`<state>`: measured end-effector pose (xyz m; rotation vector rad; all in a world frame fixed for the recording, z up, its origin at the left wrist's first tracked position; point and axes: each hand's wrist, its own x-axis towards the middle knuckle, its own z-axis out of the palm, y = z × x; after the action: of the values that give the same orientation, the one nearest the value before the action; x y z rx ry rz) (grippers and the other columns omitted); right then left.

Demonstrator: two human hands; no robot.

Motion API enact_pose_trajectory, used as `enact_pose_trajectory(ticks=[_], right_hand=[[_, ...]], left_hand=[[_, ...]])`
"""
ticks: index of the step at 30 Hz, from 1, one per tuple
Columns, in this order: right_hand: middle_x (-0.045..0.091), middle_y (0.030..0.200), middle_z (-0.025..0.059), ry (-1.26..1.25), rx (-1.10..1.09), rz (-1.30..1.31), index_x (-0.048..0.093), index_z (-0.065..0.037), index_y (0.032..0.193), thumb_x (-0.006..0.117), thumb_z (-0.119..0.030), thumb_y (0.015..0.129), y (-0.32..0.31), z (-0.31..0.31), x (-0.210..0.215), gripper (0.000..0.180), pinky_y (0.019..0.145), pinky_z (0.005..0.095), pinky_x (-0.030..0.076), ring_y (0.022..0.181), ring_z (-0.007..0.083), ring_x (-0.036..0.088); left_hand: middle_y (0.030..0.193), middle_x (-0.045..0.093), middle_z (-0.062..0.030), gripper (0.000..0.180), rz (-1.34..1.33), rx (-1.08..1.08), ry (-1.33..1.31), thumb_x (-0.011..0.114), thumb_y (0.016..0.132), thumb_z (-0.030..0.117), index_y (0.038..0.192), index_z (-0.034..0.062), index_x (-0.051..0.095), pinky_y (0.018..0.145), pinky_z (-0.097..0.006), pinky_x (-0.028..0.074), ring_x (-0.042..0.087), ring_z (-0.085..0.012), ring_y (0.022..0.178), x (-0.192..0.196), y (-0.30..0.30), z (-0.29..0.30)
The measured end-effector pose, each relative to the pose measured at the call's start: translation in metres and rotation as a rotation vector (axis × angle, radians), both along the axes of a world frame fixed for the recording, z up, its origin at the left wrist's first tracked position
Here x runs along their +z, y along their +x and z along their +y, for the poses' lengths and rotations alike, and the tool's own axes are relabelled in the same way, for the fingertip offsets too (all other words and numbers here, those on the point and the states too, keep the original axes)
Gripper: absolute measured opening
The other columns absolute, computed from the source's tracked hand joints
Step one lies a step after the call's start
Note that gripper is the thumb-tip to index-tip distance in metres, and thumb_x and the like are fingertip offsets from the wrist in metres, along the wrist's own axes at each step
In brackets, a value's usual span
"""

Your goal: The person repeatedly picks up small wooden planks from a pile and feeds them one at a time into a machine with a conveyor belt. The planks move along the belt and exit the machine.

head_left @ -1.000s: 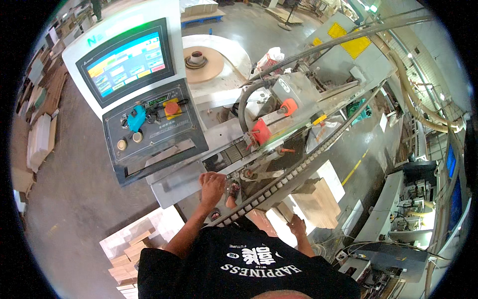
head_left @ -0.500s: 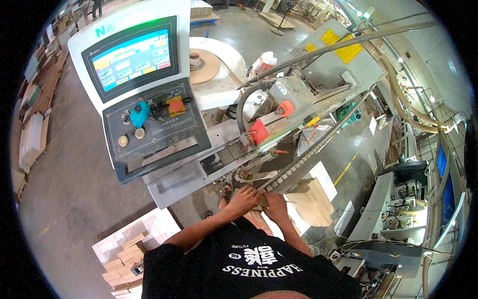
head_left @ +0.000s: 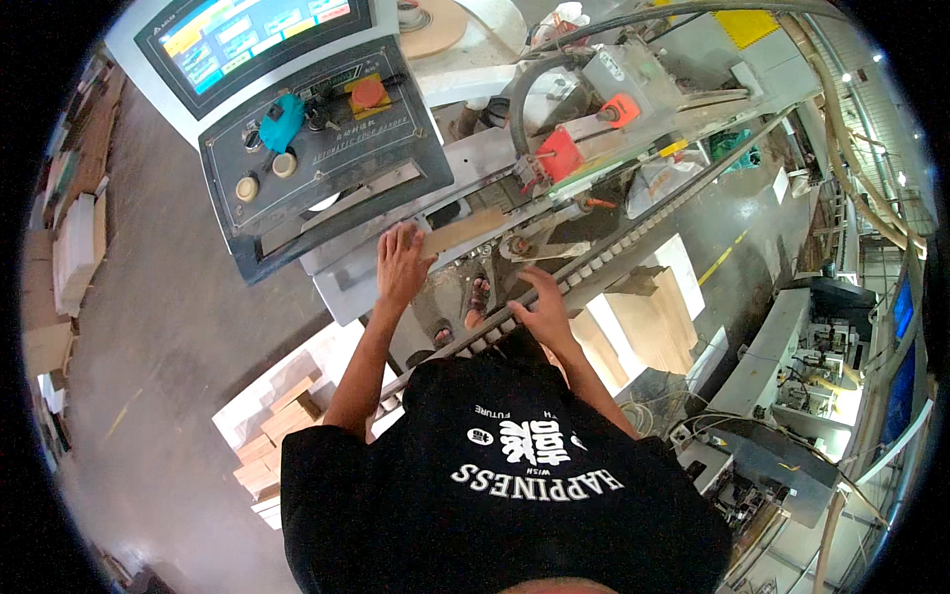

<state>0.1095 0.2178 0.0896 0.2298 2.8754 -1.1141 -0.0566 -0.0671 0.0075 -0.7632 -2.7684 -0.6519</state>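
Note:
A flat, light-brown wooden strip lies on the grey machine bed, below the control panel. My left hand rests at its left end, fingers stretched out and thumb beside the wood, not wrapped round it. Nearer to me, my right hand is by the roller rail, with its fingers apart and nothing between them. Whether it touches the rail I cannot tell.
The control panel with its lit screen overhangs the bed's left end. A red block and orange-handled parts sit along the machine. Wooden pieces are stacked at lower left and right of the rail. My feet show below the bed.
My hands were together on a small wooden piece near my body. Now they are apart: the left has reached forward to the bed, and the wooden strip lies there. The view has shifted.

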Motion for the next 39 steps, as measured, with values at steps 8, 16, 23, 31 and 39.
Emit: enact_pose_trajectory(ticks=[8, 16, 23, 31, 39], right_hand=[[0.046, 0.163, 0.0148, -1.131, -0.175, -0.274, 0.048, -0.006, 0.156, 0.083, -0.032, 0.095, -0.108, -0.057, -0.047, 0.074, 0.121, 0.0410, 0.040, 0.150, 0.0273, 0.045], [-0.004, 0.179, 0.0194, -1.338, -0.171, -0.216, 0.038, -0.010, 0.164, 0.089, -0.043, 0.087, -0.154, -0.081, -0.063, 0.098, 0.132, 0.0454, 0.017, 0.167, 0.0319, 0.000], [-0.019, 0.178, 0.0207, -1.476, -0.183, -0.149, 0.047, -0.013, 0.156, 0.091, -0.030, 0.087, -0.155, -0.093, -0.072, 0.084, 0.134, 0.0456, 0.003, 0.166, 0.0321, -0.012], [-0.011, 0.178, 0.0248, -1.388, -0.147, -0.025, 0.049, -0.015, 0.153, 0.088, -0.026, 0.089, -0.157, -0.090, -0.075, 0.076, 0.134, 0.0451, 0.003, 0.166, 0.0306, -0.007], [-0.013, 0.177, 0.0271, -1.364, -0.143, -0.053, 0.049, -0.013, 0.152, 0.084, -0.028, 0.091, -0.156, -0.086, -0.071, 0.072, 0.133, 0.0465, 0.004, 0.166, 0.0354, -0.009]], left_hand=[[0.147, 0.056, -0.0071, 0.045, -0.012, 0.218, 0.060, 0.075, 0.095, 0.034, 0.137, 0.0190, 0.065, 0.118, -0.053, 0.032, 0.049, -0.0325, 0.139, -0.011, -0.028, 0.019], [0.136, 0.074, 0.0055, 0.029, 0.163, 0.164, 0.014, 0.070, 0.101, 0.027, 0.129, 0.0240, 0.076, 0.114, -0.047, 0.035, 0.063, -0.0256, 0.121, -0.019, -0.012, -0.018], [0.144, 0.070, 0.0108, 0.039, -0.023, 0.173, -0.123, 0.070, 0.098, 0.021, 0.136, 0.0303, 0.073, 0.115, -0.049, 0.032, 0.063, -0.0218, 0.124, 0.000, -0.010, -0.018], [0.154, 0.062, 0.0132, 0.047, -0.135, 0.221, -0.192, 0.064, 0.101, 0.020, 0.143, 0.0391, 0.067, 0.115, -0.064, 0.030, 0.062, -0.0272, 0.134, 0.001, -0.013, -0.007], [0.153, 0.064, 0.0089, 0.052, -0.101, 0.189, -0.207, 0.068, 0.095, 0.029, 0.146, 0.0304, 0.067, 0.117, -0.047, 0.030, 0.056, -0.0258, 0.127, 0.006, -0.012, 0.003]])
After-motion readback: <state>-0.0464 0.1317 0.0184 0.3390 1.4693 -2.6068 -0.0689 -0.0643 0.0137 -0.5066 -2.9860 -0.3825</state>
